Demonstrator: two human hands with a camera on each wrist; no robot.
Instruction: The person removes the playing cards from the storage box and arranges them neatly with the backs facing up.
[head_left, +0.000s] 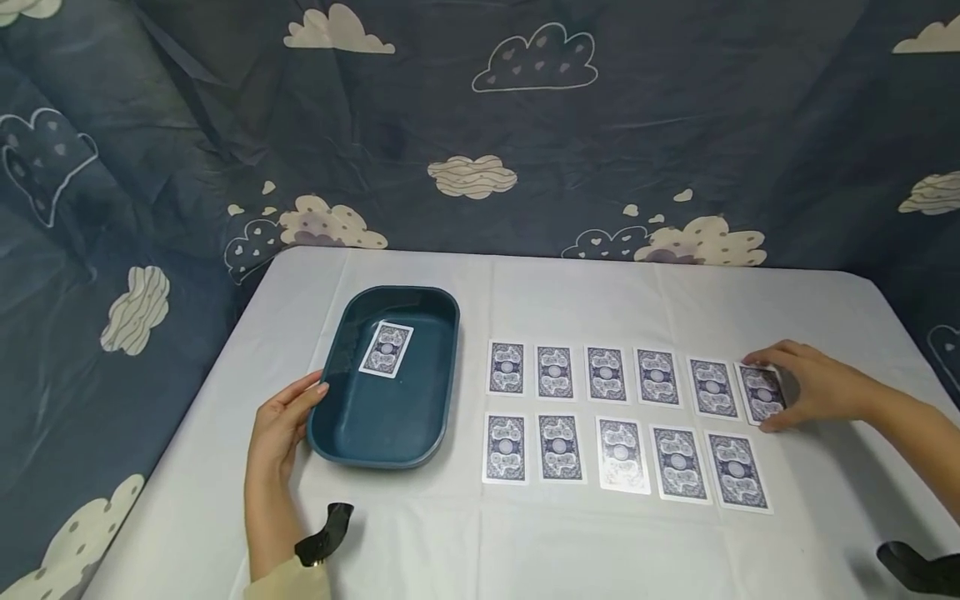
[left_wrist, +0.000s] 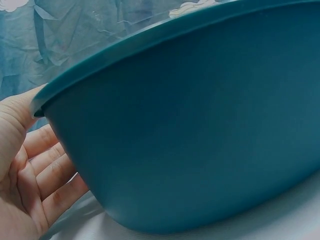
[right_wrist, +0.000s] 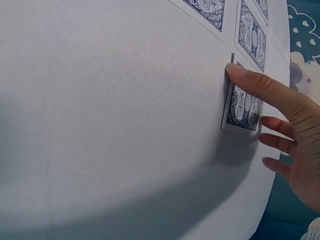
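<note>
A deep teal plastic tub (head_left: 382, 429) stands on the left of the table, one playing card (head_left: 387, 350) lying face down inside it. My left hand (head_left: 272, 442) grips the tub's left side; in the left wrist view the thumb is over the rim and the other fingers are against the outer wall. At the far right end of the back row, my right hand (head_left: 821, 385) pinches a blue-backed playing card (right_wrist: 242, 112) by its edges, thumb at the near edge, fingers at the far one. Whether that card is off the cloth, I cannot tell.
Several more face-down cards form a back row (head_left: 606, 375) and a front row (head_left: 678, 462) right of the tub. White cloth covers the table (head_left: 600, 550). A dark curtain with clouds (head_left: 525, 125) hangs behind. Black straps (head_left: 324, 537) show at the wrists.
</note>
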